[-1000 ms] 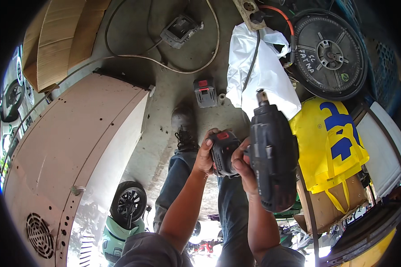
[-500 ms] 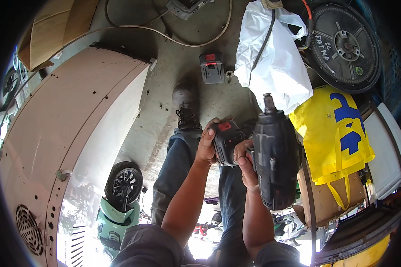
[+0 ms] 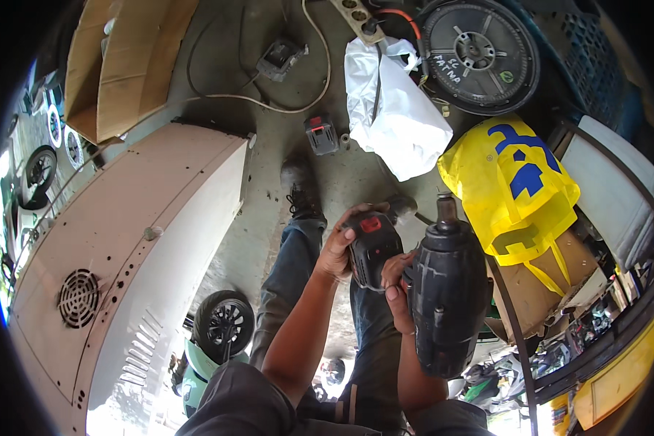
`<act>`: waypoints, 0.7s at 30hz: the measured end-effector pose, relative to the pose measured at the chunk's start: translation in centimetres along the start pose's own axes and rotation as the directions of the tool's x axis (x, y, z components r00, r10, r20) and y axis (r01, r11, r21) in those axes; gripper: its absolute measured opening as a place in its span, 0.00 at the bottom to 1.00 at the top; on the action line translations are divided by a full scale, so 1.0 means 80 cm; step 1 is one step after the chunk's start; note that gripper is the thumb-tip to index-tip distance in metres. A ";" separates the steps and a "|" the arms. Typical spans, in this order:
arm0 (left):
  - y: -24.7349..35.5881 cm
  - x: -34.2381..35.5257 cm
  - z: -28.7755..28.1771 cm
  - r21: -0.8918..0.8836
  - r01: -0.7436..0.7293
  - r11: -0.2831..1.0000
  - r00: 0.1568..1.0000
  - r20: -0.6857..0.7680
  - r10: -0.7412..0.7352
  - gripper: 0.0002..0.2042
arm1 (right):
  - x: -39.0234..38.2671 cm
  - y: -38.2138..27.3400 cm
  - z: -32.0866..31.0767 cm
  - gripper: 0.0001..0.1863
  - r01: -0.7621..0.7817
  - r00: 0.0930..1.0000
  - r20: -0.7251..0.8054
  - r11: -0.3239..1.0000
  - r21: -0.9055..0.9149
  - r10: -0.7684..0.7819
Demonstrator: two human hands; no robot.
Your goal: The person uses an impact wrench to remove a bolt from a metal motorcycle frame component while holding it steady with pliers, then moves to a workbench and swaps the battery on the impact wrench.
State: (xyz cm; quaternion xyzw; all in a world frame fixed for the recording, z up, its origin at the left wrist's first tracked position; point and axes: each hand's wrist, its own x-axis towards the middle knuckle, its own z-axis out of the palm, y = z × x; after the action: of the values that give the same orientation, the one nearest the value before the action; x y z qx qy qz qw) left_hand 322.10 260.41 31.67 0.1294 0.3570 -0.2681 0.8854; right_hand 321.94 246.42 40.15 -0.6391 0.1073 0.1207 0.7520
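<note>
A black cordless impact wrench (image 3: 450, 305) lies tipped on its side above my right thigh, its square drive pointing away from me. My right hand (image 3: 400, 294) is closed around its handle. At the foot of that handle is a black battery pack (image 3: 374, 254) with a red button, and my left hand (image 3: 336, 251) grips it from the left. Whether the pack is fully seated is hidden. On the floor beyond my boot lies a second battery pack (image 3: 321, 136), black with red trim, beside a small metal ring or socket (image 3: 345, 138).
A large pale metal cabinet (image 3: 131, 211) stands at the left. Ahead are a grey charger (image 3: 280, 59) with a cable, a white plastic bag (image 3: 389, 116) and a wheel hub motor (image 3: 479, 54). A yellow bag (image 3: 487, 189) and a cardboard box (image 3: 516, 291) are at the right.
The view has shifted, so floor items sit lower or further left, and more of the power strip shows. Both hands keep their hold; the wrench sits slightly lower in view.
</note>
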 end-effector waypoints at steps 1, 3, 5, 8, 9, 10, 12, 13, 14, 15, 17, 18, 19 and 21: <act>0.000 -0.004 0.010 0.175 0.047 0.983 0.999 -0.019 -0.044 0.33 | -0.009 -0.003 -0.011 0.18 0.027 0.999 0.022 0.999 -0.025 -0.027; -0.001 -0.014 0.018 0.504 0.127 0.854 0.991 -0.089 -0.095 0.34 | -0.021 -0.018 -0.028 0.22 0.111 0.993 0.084 0.897 -0.429 -0.083; -0.001 -0.021 -0.010 0.869 0.159 0.469 0.987 -0.154 -0.049 0.30 | -0.034 -0.031 -0.048 0.26 0.179 0.983 0.156 0.630 -0.756 -0.092; 0.024 -0.025 -0.025 0.965 0.248 -0.079 0.965 -0.240 0.104 0.22 | -0.086 0.011 -0.078 0.28 -0.293 0.940 -0.089 0.648 -0.703 0.329; 0.036 -0.023 -0.056 0.958 0.262 -0.116 0.950 -0.234 0.208 0.19 | -0.091 0.036 -0.079 0.28 -0.516 0.835 -0.147 0.661 -0.545 0.531; 0.055 -0.022 -0.087 0.950 0.278 -0.144 0.925 -0.225 0.305 0.19 | -0.064 0.026 -0.068 0.26 -0.461 0.855 -0.139 0.607 -0.648 0.500; 0.102 0.011 -0.111 0.926 0.325 -0.189 0.868 -0.213 0.448 0.19 | -0.052 0.091 -0.071 0.25 -0.457 0.833 -0.162 0.492 -0.741 0.530; 0.123 0.031 -0.123 0.905 0.377 -0.196 0.831 -0.238 0.502 0.19 | -0.051 0.136 -0.075 0.25 -0.457 0.815 -0.179 0.423 -0.783 0.551; 0.142 0.056 -0.122 0.887 0.383 -0.258 0.826 -0.204 0.525 0.19 | -0.057 0.177 -0.087 0.26 -0.364 0.869 -0.140 0.419 -0.832 0.475; 0.167 0.087 -0.118 0.863 0.392 -0.319 0.817 -0.168 0.551 0.18 | -0.055 0.218 -0.099 0.29 -0.326 0.874 -0.133 0.362 -0.873 0.466; 0.229 0.143 -0.132 0.809 0.382 -0.447 0.788 -0.032 0.615 0.21 | -0.054 0.282 -0.102 0.33 -0.233 0.879 -0.093 0.251 -0.940 0.467; 0.281 0.165 -0.153 0.728 0.418 -0.543 0.781 0.017 0.624 0.23 | -0.043 0.303 -0.090 0.35 -0.198 0.853 -0.047 0.239 -0.951 0.520; 0.306 0.198 -0.149 0.658 0.466 -0.592 0.748 0.065 0.661 0.22 | -0.045 0.321 -0.093 0.36 -0.178 0.855 -0.034 0.231 -0.957 0.517; 0.368 0.260 -0.139 0.710 0.311 -0.632 0.710 0.269 0.651 0.19 | -0.034 0.350 -0.100 0.37 -0.129 0.868 -0.003 0.220 -0.967 0.496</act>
State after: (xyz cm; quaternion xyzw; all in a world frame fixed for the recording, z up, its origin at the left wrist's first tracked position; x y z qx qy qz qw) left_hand 345.05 281.35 10.24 0.9757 0.0971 -0.1297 0.1476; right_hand 310.39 242.72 13.54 -0.8922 0.0246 0.4088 0.1906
